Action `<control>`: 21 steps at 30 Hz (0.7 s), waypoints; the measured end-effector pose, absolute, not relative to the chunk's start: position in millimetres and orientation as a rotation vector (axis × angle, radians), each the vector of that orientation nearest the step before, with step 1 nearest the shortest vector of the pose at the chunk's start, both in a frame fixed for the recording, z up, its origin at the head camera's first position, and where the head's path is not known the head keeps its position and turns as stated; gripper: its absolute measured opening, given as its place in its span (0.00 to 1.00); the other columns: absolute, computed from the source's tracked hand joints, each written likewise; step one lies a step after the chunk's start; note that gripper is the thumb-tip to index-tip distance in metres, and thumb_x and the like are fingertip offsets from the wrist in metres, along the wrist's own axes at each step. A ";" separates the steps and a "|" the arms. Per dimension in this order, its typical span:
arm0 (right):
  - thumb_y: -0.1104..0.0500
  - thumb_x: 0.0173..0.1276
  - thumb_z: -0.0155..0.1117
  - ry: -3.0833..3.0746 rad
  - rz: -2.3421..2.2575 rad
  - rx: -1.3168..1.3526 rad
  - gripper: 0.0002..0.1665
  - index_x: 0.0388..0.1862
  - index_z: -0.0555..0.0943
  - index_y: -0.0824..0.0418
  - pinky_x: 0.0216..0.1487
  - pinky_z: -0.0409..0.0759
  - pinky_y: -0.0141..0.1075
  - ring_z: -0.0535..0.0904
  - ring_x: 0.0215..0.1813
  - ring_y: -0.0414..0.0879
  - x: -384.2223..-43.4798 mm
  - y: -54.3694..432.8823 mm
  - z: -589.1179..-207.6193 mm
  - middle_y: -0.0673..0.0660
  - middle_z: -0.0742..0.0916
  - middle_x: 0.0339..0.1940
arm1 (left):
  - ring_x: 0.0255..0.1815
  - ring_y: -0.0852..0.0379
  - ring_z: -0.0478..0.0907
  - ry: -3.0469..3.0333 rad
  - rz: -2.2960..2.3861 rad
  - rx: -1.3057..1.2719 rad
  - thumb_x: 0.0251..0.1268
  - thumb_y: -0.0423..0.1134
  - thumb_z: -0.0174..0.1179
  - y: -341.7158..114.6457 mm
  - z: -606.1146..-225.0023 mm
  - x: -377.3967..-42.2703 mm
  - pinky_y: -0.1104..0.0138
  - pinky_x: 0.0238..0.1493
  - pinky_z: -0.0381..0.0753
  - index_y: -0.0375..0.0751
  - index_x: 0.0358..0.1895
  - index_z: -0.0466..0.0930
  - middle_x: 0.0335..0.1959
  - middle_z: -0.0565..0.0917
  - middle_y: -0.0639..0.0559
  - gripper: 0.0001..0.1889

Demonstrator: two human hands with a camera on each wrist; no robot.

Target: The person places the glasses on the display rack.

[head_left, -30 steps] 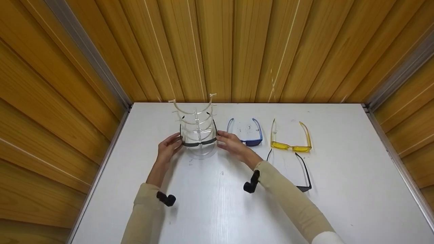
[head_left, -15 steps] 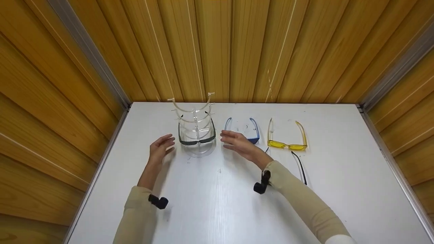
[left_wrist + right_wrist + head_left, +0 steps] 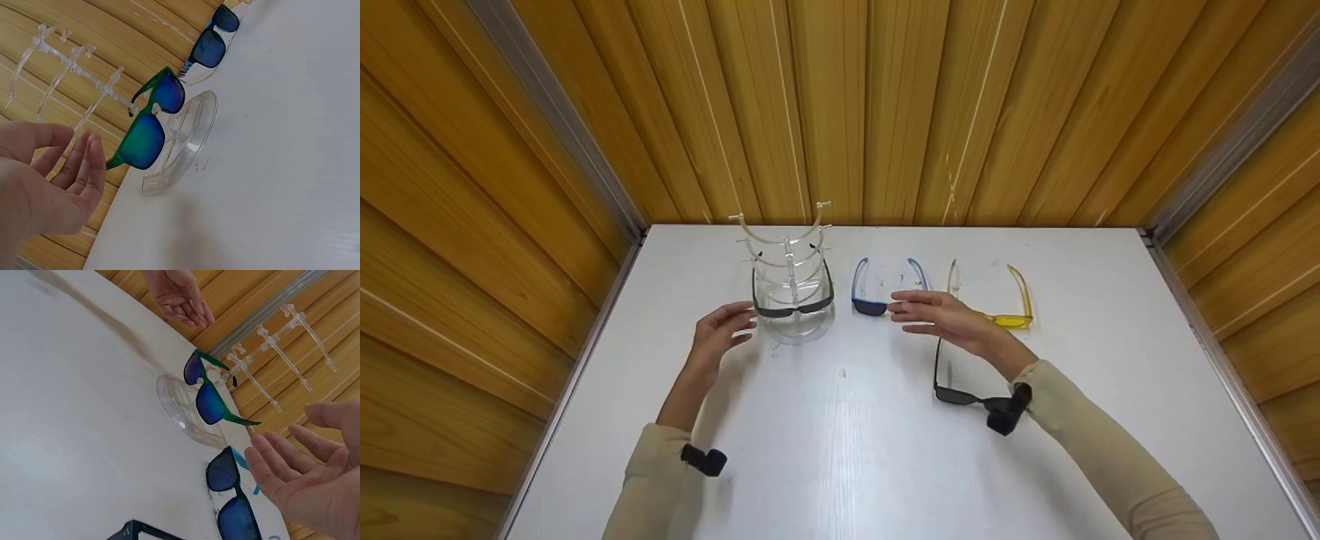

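Observation:
A clear plastic eyewear stand (image 3: 790, 259) with several curved arms stands at the table's back left. Green-framed sunglasses (image 3: 143, 140) with mirrored lenses hang on its lowest tier, looking dark in the head view. My left hand (image 3: 718, 337) is just left of them, fingers loosely bent and holding nothing; whether a fingertip touches the temple I cannot tell. Over the blue sunglasses (image 3: 870, 307) hovers my right hand (image 3: 949, 319), its fingers extended, thumb apart, nothing in it. It partly covers those sunglasses and the yellow glasses (image 3: 1012, 322) behind.
Black sunglasses (image 3: 956, 395) lie on the white table (image 3: 840, 450) below my right forearm, partly covered by the wrist camera. Wood-patterned panels (image 3: 825, 112) with metal corner posts close off the back and sides.
Both hands have come off the green sunglasses, which stay on the stand. The right hand has moved right, over the blue pair. The left drew away, then came slightly back toward the stand.

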State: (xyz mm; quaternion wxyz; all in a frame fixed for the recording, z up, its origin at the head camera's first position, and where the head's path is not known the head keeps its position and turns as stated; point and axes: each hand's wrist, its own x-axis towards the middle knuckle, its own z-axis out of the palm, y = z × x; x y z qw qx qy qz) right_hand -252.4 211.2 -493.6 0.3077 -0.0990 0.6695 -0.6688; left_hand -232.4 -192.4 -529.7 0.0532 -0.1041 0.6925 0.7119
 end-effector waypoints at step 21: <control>0.54 0.83 0.51 1.852 -1.712 -0.133 0.32 0.80 0.62 0.64 0.69 0.79 0.35 0.79 0.68 0.43 -207.7 339.6 -501.3 0.50 0.81 0.70 | 0.48 0.55 0.86 2.032 1.907 0.114 0.74 0.34 0.60 -127.9 -537.8 -223.8 0.58 0.56 0.87 0.32 0.60 0.80 0.51 0.89 0.44 0.16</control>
